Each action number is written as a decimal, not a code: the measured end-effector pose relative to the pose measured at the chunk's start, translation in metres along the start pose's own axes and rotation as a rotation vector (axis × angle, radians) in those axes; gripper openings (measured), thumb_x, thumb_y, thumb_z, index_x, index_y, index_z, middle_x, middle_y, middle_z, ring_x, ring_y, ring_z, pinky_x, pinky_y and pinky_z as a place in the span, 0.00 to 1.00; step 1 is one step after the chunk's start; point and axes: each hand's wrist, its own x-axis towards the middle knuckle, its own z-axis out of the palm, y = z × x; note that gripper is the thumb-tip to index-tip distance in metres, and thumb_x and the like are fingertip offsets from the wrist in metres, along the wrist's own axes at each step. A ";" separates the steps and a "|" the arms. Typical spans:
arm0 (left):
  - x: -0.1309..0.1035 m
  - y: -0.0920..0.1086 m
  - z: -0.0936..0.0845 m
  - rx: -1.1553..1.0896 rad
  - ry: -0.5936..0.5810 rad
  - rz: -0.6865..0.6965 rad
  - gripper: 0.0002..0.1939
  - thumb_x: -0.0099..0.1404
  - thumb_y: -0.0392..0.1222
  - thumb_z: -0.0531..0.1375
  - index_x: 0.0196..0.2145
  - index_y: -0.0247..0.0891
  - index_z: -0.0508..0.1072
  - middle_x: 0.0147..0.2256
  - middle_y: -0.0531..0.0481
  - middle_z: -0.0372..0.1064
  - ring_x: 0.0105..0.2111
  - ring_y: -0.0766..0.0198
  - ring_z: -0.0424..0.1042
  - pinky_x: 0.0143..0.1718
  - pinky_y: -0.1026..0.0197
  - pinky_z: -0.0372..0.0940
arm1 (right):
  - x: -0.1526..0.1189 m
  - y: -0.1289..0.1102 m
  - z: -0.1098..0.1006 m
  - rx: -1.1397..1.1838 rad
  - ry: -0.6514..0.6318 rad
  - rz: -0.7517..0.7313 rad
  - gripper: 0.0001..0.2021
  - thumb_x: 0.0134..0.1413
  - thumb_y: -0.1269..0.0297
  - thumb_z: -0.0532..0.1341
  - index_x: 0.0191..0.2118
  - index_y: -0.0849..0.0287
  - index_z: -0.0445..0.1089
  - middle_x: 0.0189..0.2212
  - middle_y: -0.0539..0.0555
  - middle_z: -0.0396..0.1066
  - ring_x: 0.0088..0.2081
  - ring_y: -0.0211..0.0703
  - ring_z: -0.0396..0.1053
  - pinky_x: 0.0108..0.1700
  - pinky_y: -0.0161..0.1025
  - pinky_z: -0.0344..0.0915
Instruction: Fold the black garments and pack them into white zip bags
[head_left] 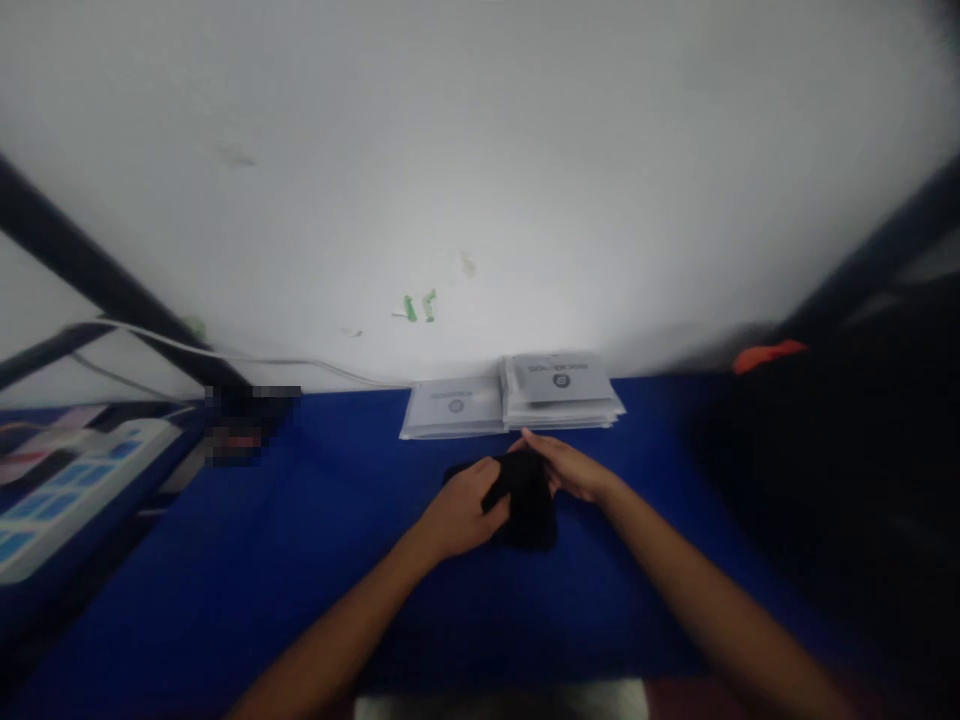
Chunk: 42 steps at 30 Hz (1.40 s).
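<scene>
A black, soft-looking piece of folded fabric point(531, 518) lies on the blue table surface point(322, 560) in front of me; its exact kind cannot be made out. My left hand point(466, 508) grips its left side, with thumb and fingers closed on the cloth. At its upper right edge, my right hand point(568, 470) has its fingers closed around the fabric, partly hidden by it. Just beyond the hands lie a stack of pale printed plastic pouches point(566, 385) and, left of it, another flat pouch point(454, 408).
A white wall point(480, 180) rises behind the table. A white cable point(300, 360) runs along its foot. To the left stands a pale tray with blue compartments point(71, 495). A large dark mass point(840, 500) fills the right side, with an orange item point(769, 355) on top.
</scene>
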 end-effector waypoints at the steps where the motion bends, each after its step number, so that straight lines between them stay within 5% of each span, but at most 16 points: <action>1: 0.001 -0.003 -0.005 -0.074 0.036 -0.058 0.05 0.63 0.37 0.54 0.37 0.38 0.68 0.33 0.50 0.69 0.33 0.61 0.69 0.37 0.59 0.65 | 0.000 0.000 0.000 0.008 -0.005 -0.006 0.26 0.58 0.39 0.53 0.43 0.58 0.70 0.24 0.48 0.68 0.19 0.33 0.66 0.16 0.28 0.63; 6: 0.003 -0.016 -0.036 -0.518 0.361 -0.283 0.20 0.55 0.35 0.56 0.48 0.37 0.66 0.40 0.49 0.71 0.39 0.59 0.71 0.42 0.59 0.65 | -0.005 -0.005 -0.005 -0.197 -0.091 -0.075 0.24 0.45 0.59 0.71 0.49 0.54 0.66 0.38 0.49 0.70 0.28 0.32 0.68 0.22 0.26 0.63; 9: -0.010 -0.030 -0.057 -0.628 0.459 -0.374 0.26 0.52 0.37 0.59 0.50 0.39 0.65 0.42 0.49 0.71 0.42 0.58 0.71 0.43 0.59 0.66 | -0.012 -0.013 -0.012 -0.424 -0.175 -0.063 0.24 0.44 0.69 0.68 0.49 0.55 0.65 0.38 0.49 0.69 0.29 0.34 0.68 0.23 0.27 0.64; 12: -0.043 -0.046 -0.075 -0.621 0.535 -0.452 0.31 0.52 0.39 0.61 0.55 0.42 0.63 0.47 0.49 0.70 0.44 0.57 0.71 0.41 0.61 0.67 | -0.026 -0.022 -0.020 -0.668 -0.092 -0.055 0.21 0.47 0.70 0.64 0.49 0.56 0.65 0.41 0.52 0.67 0.28 0.33 0.67 0.21 0.28 0.64; 14: -0.071 -0.055 -0.084 -0.556 0.494 -0.579 0.33 0.53 0.42 0.61 0.57 0.45 0.61 0.43 0.50 0.71 0.37 0.58 0.73 0.32 0.62 0.68 | -0.039 -0.025 -0.026 -0.789 -0.033 -0.040 0.21 0.48 0.70 0.63 0.50 0.56 0.64 0.44 0.54 0.66 0.26 0.32 0.66 0.20 0.28 0.63; 17: -0.108 -0.064 -0.094 -0.405 0.252 -0.681 0.29 0.57 0.48 0.59 0.56 0.43 0.63 0.33 0.51 0.72 0.27 0.58 0.72 0.25 0.60 0.67 | -0.062 -0.020 -0.034 -0.850 -0.040 0.016 0.18 0.52 0.65 0.61 0.50 0.55 0.65 0.41 0.55 0.69 0.25 0.36 0.67 0.22 0.33 0.66; 20: -0.123 -0.065 -0.095 -0.005 0.216 -0.674 0.20 0.60 0.52 0.57 0.47 0.41 0.69 0.31 0.50 0.71 0.31 0.54 0.73 0.33 0.54 0.69 | -0.085 -0.009 -0.039 -0.911 0.053 -0.072 0.21 0.52 0.59 0.63 0.52 0.54 0.66 0.46 0.57 0.69 0.41 0.50 0.72 0.43 0.46 0.70; 23: -0.110 -0.054 -0.085 0.324 0.285 -0.448 0.18 0.61 0.51 0.59 0.47 0.43 0.71 0.43 0.45 0.70 0.46 0.50 0.70 0.48 0.48 0.66 | -0.103 0.002 -0.037 -0.980 0.130 -0.185 0.33 0.45 0.61 0.68 0.59 0.54 0.61 0.56 0.60 0.63 0.57 0.57 0.62 0.59 0.52 0.58; 27: -0.071 -0.028 -0.066 0.321 -0.013 -0.080 0.25 0.60 0.43 0.62 0.55 0.45 0.66 0.55 0.44 0.62 0.55 0.51 0.62 0.56 0.48 0.60 | -0.109 0.011 -0.031 -1.098 0.170 -0.231 0.31 0.45 0.72 0.62 0.58 0.53 0.62 0.55 0.59 0.64 0.56 0.53 0.63 0.58 0.48 0.59; 30: -0.043 -0.018 -0.057 0.299 -0.161 0.060 0.20 0.59 0.36 0.61 0.50 0.44 0.69 0.51 0.46 0.66 0.52 0.53 0.64 0.54 0.50 0.60 | -0.103 0.009 -0.033 -1.173 0.237 -0.297 0.22 0.48 0.75 0.58 0.51 0.56 0.67 0.49 0.58 0.69 0.51 0.51 0.67 0.55 0.45 0.61; 33: -0.021 -0.025 -0.053 0.287 -0.138 0.066 0.09 0.64 0.35 0.55 0.41 0.41 0.71 0.42 0.47 0.70 0.45 0.57 0.68 0.48 0.54 0.63 | -0.090 0.001 -0.041 -1.189 0.301 -0.359 0.10 0.59 0.68 0.54 0.43 0.57 0.70 0.41 0.57 0.72 0.43 0.49 0.71 0.46 0.43 0.64; 36: -0.007 -0.041 -0.051 0.331 -0.019 -0.078 0.08 0.69 0.40 0.51 0.39 0.39 0.70 0.39 0.45 0.70 0.40 0.57 0.70 0.43 0.56 0.64 | -0.073 -0.006 -0.048 -1.247 0.435 -0.324 0.11 0.64 0.60 0.52 0.37 0.57 0.69 0.35 0.57 0.73 0.38 0.49 0.71 0.40 0.42 0.64; 39: -0.003 -0.051 -0.049 0.467 0.063 -0.223 0.09 0.69 0.42 0.52 0.40 0.37 0.70 0.38 0.43 0.71 0.39 0.54 0.71 0.40 0.55 0.64 | -0.061 -0.007 -0.048 -1.343 0.634 -0.176 0.10 0.62 0.58 0.54 0.39 0.58 0.68 0.38 0.59 0.74 0.38 0.51 0.72 0.38 0.42 0.64; 42: -0.013 -0.054 -0.050 0.475 0.047 -0.207 0.11 0.68 0.45 0.54 0.42 0.37 0.71 0.40 0.43 0.71 0.41 0.53 0.70 0.42 0.54 0.63 | -0.064 -0.001 -0.042 -1.361 0.708 -0.162 0.11 0.62 0.57 0.55 0.43 0.58 0.67 0.41 0.60 0.72 0.40 0.52 0.72 0.39 0.43 0.65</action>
